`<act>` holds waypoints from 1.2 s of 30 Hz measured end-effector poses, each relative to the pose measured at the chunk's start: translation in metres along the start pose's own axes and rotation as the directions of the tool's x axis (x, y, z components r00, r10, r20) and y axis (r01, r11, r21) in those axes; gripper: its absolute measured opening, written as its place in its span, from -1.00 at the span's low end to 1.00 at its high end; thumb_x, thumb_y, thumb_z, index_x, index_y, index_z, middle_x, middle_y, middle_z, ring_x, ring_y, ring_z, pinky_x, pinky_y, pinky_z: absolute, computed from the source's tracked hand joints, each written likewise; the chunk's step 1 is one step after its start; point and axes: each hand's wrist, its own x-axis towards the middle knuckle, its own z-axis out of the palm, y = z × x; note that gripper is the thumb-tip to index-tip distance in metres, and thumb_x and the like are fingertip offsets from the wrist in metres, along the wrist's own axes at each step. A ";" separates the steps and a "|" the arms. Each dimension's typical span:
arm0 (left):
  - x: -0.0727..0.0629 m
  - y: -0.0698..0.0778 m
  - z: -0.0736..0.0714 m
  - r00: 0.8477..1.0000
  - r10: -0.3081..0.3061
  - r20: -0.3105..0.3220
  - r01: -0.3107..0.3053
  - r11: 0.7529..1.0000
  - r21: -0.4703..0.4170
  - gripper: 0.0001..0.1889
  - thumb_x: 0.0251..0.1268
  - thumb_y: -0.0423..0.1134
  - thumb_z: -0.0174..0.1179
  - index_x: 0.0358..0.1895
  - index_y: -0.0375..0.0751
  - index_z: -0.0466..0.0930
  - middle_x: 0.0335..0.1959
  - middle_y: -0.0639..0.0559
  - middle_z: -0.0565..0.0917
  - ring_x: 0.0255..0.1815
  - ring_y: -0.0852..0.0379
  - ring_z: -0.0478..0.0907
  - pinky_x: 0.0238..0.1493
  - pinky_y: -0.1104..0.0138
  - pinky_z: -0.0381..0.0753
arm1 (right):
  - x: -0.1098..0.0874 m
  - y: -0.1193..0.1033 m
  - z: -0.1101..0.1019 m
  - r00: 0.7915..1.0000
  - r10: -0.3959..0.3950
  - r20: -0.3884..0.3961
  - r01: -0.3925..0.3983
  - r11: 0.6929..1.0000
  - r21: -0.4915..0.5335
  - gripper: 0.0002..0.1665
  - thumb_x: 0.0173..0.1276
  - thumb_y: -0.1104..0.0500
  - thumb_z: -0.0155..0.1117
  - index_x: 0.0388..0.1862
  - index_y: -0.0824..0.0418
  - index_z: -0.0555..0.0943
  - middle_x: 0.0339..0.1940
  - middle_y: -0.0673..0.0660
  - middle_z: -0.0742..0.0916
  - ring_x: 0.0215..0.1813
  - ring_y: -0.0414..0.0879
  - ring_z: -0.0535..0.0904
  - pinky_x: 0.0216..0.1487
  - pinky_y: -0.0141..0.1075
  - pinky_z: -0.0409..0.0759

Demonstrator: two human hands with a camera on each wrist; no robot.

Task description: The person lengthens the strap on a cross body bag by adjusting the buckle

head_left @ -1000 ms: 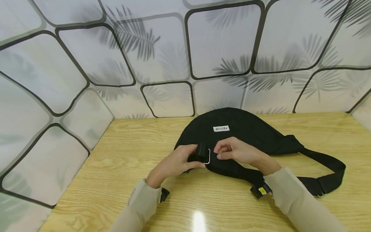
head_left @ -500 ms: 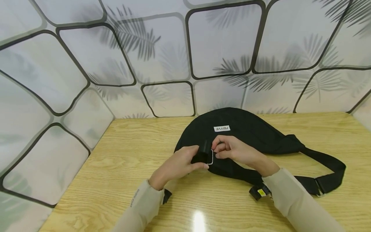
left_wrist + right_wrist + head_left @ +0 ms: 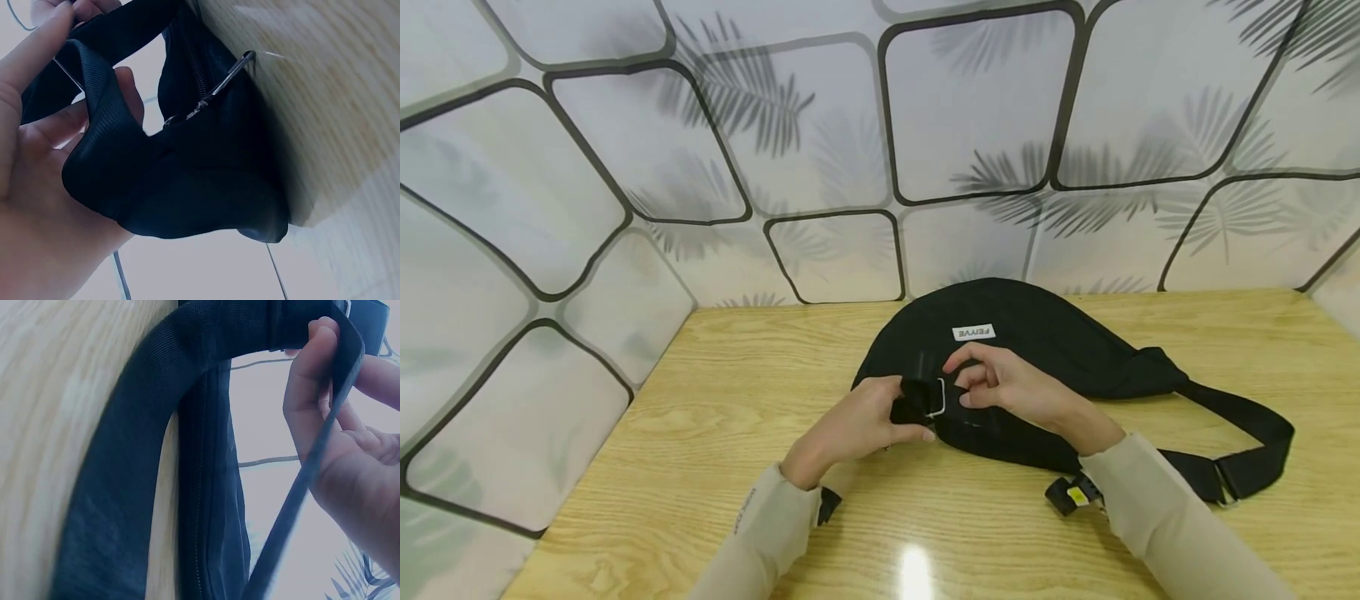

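Note:
A black waist bag (image 3: 1022,321) with a white label lies on the wooden table. My left hand (image 3: 853,425) grips a folded loop of its webbing strap (image 3: 103,94) near the bag's left part. At that loop sits a silver metal slider (image 3: 942,397), facing my other hand. Just right of the slider, my right hand (image 3: 1017,387) pinches a thin length of strap (image 3: 347,365) between thumb and curled fingers. In the right wrist view a broader band of the strap (image 3: 119,462) arches over the table. A metal zipper pull (image 3: 228,78) hangs by the bag's zipper.
A black buckle with a yellow patch (image 3: 1071,496) lies by the right sleeve. The strap's other length (image 3: 1262,462) loops across the table's right side. A small black piece (image 3: 829,505) shows beside the left sleeve. A patterned wall (image 3: 820,167) stands behind the table.
The strap loop and slider shifted slightly right, then back left. My right hand's fingers moved in to the slider, and the index finger now reaches a little farther up and left.

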 end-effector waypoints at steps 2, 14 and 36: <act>0.000 0.000 0.000 1.000 -0.010 -0.003 0.010 0.999 0.044 -0.69 0.19 -0.20 0.52 -0.16 -0.27 0.60 -0.35 0.09 0.60 -0.38 0.23 0.43 -0.33 0.38 0.43 | 0.000 -0.001 0.000 1.000 -0.005 -0.002 0.005 1.000 0.002 -0.62 0.41 0.54 0.10 0.17 0.52 0.32 -0.37 0.05 0.60 -0.30 -0.16 0.47 -0.10 -0.33 0.53; -0.001 0.001 -0.003 0.998 0.019 -0.057 -0.012 0.993 0.116 -0.66 0.29 -0.21 0.44 0.03 -0.33 0.67 -0.22 0.02 0.65 -0.26 0.14 0.49 -0.22 0.32 0.50 | 0.002 -0.007 0.013 0.997 -0.079 -0.026 0.073 0.981 -0.177 -0.38 0.35 0.32 0.38 0.28 0.52 0.35 -0.29 0.07 0.72 -0.12 -0.06 0.62 0.16 -0.10 0.49; -0.003 -0.005 -0.009 0.998 0.046 0.043 -0.051 0.992 0.112 -0.58 0.42 -0.21 0.32 0.19 -0.44 0.59 0.06 -0.17 0.68 0.05 0.00 0.63 0.09 0.16 0.60 | 0.006 -0.003 0.026 0.983 -0.150 -0.109 0.081 0.876 -0.475 -0.50 0.28 0.14 0.51 0.12 0.34 0.61 -0.14 0.05 0.76 -0.10 -0.11 0.67 -0.03 -0.10 0.56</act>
